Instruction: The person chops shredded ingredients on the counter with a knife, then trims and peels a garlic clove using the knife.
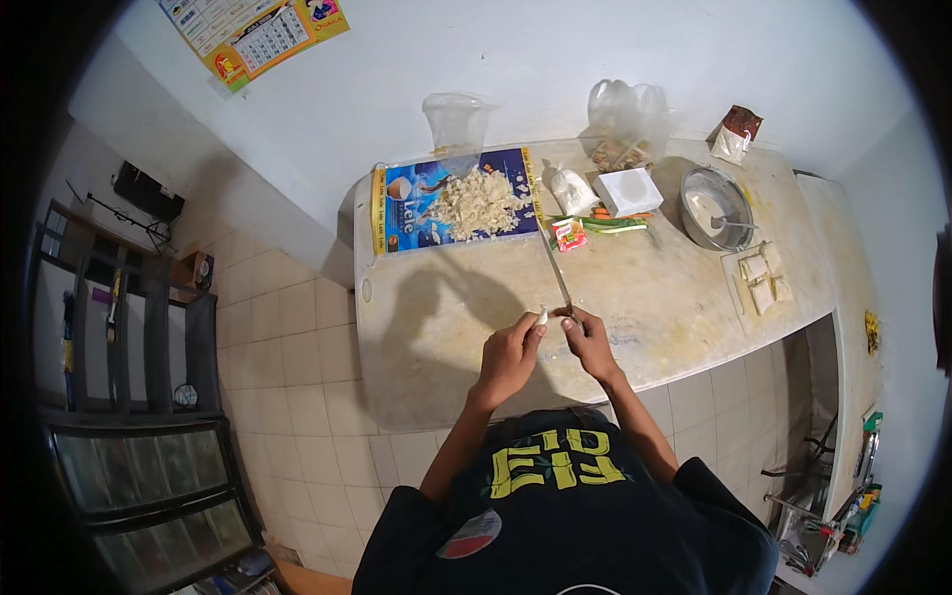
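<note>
My left hand (509, 361) pinches a small whitish piece (542, 317), perhaps a peeled garlic clove, between thumb and fingers. In my right hand (593, 348) is the handle end of a long-bladed knife (554, 266), its blade pointing away from me toward the wall. Both hands are close together above the near part of the pale table (654, 297). Beyond them, a heap of chopped off-white pieces (480, 204) lies on a flattened blue and yellow printed bag (405, 238). The knife tip reaches near that bag's right edge.
Behind the knife lie a red seasoning packet (570, 234), green onions (617, 224), carrots (601, 213), a bag of white powder (572, 192) and a white box (629, 192). At right stand a metal pot (692, 223) of pale batter with a ladle (732, 223), and whitish blocks (760, 296) on a tray.
</note>
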A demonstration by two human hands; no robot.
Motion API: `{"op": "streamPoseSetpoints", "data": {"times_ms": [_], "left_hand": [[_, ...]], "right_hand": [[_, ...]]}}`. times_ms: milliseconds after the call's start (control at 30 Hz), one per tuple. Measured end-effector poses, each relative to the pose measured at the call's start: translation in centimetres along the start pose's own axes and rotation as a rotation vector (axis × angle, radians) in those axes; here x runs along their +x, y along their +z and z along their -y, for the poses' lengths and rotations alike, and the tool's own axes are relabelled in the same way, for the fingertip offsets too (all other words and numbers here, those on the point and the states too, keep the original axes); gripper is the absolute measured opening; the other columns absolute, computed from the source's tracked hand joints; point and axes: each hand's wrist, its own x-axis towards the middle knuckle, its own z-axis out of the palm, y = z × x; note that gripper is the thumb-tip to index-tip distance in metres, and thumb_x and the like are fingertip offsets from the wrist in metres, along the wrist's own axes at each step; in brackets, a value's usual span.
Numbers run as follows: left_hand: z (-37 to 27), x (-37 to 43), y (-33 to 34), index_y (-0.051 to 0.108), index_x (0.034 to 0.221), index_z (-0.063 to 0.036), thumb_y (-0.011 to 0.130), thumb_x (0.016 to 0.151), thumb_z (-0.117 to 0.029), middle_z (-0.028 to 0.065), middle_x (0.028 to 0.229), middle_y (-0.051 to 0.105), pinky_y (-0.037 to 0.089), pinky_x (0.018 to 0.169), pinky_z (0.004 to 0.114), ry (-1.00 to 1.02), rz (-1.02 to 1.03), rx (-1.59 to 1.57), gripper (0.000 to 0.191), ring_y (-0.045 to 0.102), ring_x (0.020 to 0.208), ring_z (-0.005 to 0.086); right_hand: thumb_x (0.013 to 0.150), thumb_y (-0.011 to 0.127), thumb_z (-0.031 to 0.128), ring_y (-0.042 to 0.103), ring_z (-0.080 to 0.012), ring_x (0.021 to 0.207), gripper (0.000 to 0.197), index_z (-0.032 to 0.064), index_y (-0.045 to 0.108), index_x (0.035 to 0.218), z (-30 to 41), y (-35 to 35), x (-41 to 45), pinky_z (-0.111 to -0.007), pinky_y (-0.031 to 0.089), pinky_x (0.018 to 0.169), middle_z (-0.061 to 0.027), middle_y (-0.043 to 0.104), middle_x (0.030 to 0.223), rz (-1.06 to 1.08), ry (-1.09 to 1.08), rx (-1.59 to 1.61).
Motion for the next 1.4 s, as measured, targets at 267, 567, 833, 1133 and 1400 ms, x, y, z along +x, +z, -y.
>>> {"op": "streamPoseSetpoints", "data": {"times_ms": [267, 567, 833, 1133, 1400], "left_hand": [[-0.5, 0.0, -0.8, 0.057, 0.100, -0.0073, 0.055, 0.101, -0.025, 0.0186, 0.076, 0.065, 0.048, 0.060, 0.051, 0.047, 0.073, 0.222, 0.018, 0.064, 0.072, 0.0423], [-0.3, 0.0, -1.0, 0.058, 0.094, -0.0087, 0.056, 0.099, -0.024, 0.0169, 0.073, 0.065, 0.048, 0.058, 0.051, 0.065, 0.033, 0.403, 0.016, 0.065, 0.069, 0.0405], [0.6, -0.3, -0.2, 0.060, 0.091, -0.0082, 0.058, 0.098, -0.027, 0.0161, 0.068, 0.065, 0.050, 0.058, 0.050, -0.039, 0.010, 0.368, 0.020, 0.066, 0.067, 0.0402], [1.9, -0.7, -0.4, 0.062, 0.086, -0.0080, 0.061, 0.097, -0.032, 0.0120, 0.066, 0.066, 0.051, 0.060, 0.046, -0.134, -0.031, 0.272, 0.027, 0.067, 0.066, 0.0366], [5.1, -1.1, -0.5, 0.063, 0.087, -0.0032, 0.060, 0.097, -0.031, 0.0157, 0.067, 0.065, 0.049, 0.061, 0.046, -0.241, -0.051, 0.248, 0.030, 0.065, 0.064, 0.0383]], "right_hand": [[0.094, 0.075, 0.018, 0.062, -0.0068, 0.083, 0.029, -0.0030, 0.068, 0.112, 1.4, 1.1, 0.5, -0.024, 0.049, 0.073, -0.0024, 0.071, 0.089, 0.061, 0.031, 0.229], [0.093, 0.075, 0.017, 0.052, -0.0037, 0.064, 0.021, -0.0033, 0.072, 0.099, -0.2, 3.2, 0.8, -0.024, 0.043, 0.058, 0.0018, 0.064, 0.070, -0.178, -0.176, 0.104], [0.091, 0.077, 0.018, 0.039, -0.0036, 0.058, 0.021, -0.0031, 0.073, 0.090, 0.9, 2.5, 1.7, -0.025, 0.034, 0.052, 0.0041, 0.054, 0.059, -0.315, -0.255, -0.045], [0.076, 0.085, 0.027, 0.047, -0.0140, 0.048, 0.032, 0.0042, 0.070, 0.094, 1.2, -1.2, 5.4, -0.034, 0.041, 0.051, -0.0024, 0.049, 0.054, -0.339, -0.142, -0.455], [0.082, 0.079, 0.036, 0.052, -0.0159, 0.054, 0.049, 0.0073, 0.067, 0.121, -1.6, -0.7, 2.5, -0.033, 0.041, 0.054, -0.0040, 0.054, 0.060, -0.241, -0.003, -0.418]]}}
